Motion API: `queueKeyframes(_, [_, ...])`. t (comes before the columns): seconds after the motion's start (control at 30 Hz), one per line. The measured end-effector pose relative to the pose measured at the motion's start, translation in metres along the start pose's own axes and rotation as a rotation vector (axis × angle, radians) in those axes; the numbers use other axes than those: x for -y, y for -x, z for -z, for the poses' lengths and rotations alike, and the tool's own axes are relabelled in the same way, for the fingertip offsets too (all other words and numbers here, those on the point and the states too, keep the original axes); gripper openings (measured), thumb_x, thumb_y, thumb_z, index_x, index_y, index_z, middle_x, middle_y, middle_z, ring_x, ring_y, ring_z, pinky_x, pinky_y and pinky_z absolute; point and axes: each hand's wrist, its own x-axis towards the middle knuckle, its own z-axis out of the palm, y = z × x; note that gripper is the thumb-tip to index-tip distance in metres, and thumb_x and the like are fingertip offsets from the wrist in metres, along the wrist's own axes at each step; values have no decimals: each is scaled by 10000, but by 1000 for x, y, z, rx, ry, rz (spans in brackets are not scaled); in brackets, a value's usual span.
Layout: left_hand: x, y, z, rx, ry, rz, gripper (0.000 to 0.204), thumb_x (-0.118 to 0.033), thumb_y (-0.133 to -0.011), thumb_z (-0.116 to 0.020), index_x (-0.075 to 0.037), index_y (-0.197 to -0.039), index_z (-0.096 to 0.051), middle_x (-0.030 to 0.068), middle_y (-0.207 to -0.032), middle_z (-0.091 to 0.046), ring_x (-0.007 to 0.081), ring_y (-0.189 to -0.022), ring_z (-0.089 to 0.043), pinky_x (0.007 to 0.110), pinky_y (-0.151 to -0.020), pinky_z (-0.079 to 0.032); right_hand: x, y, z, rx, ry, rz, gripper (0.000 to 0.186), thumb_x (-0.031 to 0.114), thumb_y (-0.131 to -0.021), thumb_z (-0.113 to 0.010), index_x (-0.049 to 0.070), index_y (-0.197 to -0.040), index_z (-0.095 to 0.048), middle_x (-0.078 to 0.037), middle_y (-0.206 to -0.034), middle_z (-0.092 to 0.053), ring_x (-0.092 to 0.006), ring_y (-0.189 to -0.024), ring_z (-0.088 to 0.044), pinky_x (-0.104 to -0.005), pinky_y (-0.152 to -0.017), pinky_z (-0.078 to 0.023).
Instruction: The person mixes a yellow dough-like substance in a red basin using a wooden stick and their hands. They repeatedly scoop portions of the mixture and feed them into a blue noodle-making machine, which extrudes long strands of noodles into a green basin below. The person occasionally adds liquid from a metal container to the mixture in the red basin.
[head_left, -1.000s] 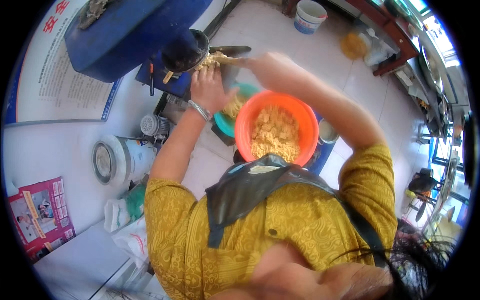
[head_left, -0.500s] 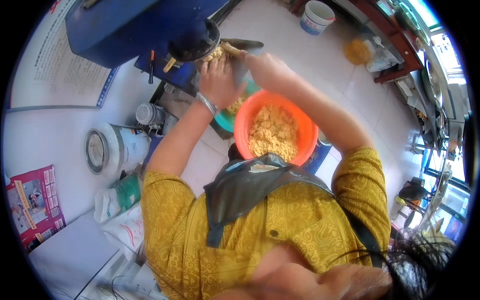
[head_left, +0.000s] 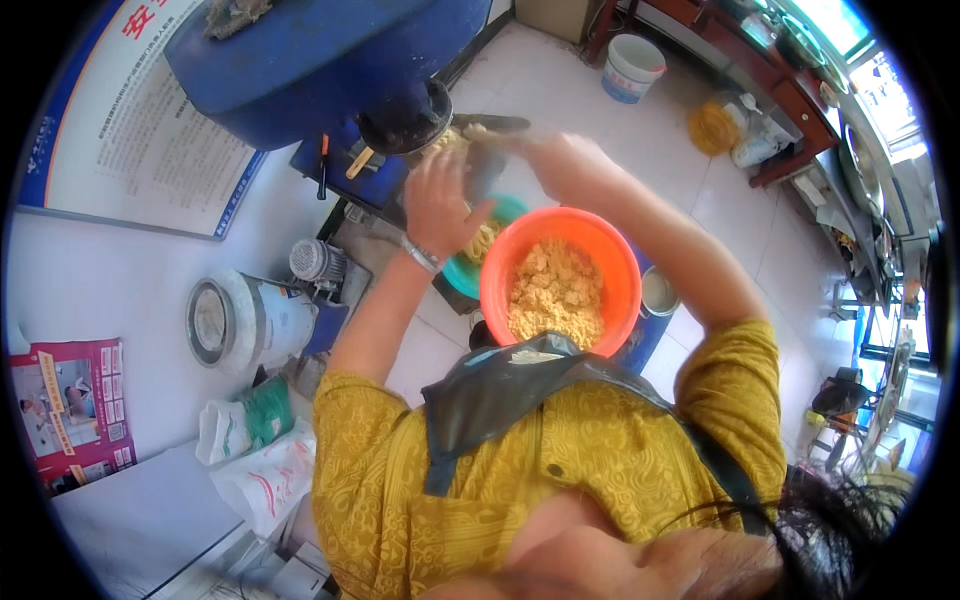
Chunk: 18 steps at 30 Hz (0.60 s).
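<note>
My left hand (head_left: 437, 200) lies with its fingers stretched out at a metal trough holding yellow dough crumbs (head_left: 452, 142), below the dark round mouth (head_left: 405, 120) of a blue machine (head_left: 325, 60). Opposite it, my right hand (head_left: 568, 165) is closed, smeared by motion, round what looks like a pale wooden stick (head_left: 482, 132) whose end reaches the crumbs. An orange basin (head_left: 632, 270) of crumbly yellow dough (head_left: 555, 290) stands close in front of my body. Partly behind it sits a teal basin (head_left: 463, 276) with yellow noodle strands (head_left: 482, 242).
A screwdriver (head_left: 323, 165) and a wooden-handled tool (head_left: 359, 163) lie left of the machine's mouth. A motor (head_left: 316, 262) and a white bucket (head_left: 235, 320) stand by the left wall. Another white bucket (head_left: 632, 68) is on the floor ahead; a metal pot (head_left: 658, 292) is beside the orange basin.
The view has shifted, so the machine and basins appear lower and further right. My right hand has drawn slightly away from my left; the stick is now blurred.
</note>
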Motion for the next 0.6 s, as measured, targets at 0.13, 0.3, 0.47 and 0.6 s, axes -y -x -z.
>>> queueKeyframes(0.13, [26, 35, -27, -141, 145, 253, 707, -433, -923, -553, 120, -1336, -402, 300, -1357, -438, 447, -1273, -397, 497, -1080, -302, 17, 26, -3, 106, 53, 20, 633, 66, -802, -579, 41, -1412, -413, -173, -830, -681, -338, -785, -686, -427, -659, -548])
queueKeyframes(0.3, [26, 24, -29, -112, 307, 206, 683, -331, -903, -581, 157, -1333, -373, 344, -1346, -430, 501, -1263, -393, 516, -1088, -296, 26, 12, -18, 90, 85, 62, 695, 52, -803, -559, 29, -1457, -326, -159, -768, -667, -337, -724, -677, -421, -622, -541])
queueKeyframes(0.47, [25, 22, -37, -110, 253, 138, 689, -354, -901, -573, 156, -1326, -390, 343, -1338, -438, 501, -1251, -405, 516, -1082, -303, 25, 5, -28, 67, 77, 55, 665, 46, -813, -547, 24, -1437, -320, -164, -763, -655, -351, -702, -660, -434, -603, -523])
queueKeyframes(0.6, [20, 20, -29, -64, 123, 114, 658, -418, -955, -494, 127, -1319, -432, 299, -1334, -475, 448, -1287, -407, 490, -1096, -295, 25, 4, -28, 3, 79, 86, 598, 54, -823, -532, -21, -1403, -409, -158, -761, -678, -325, -692, -689, -417, -581, -551])
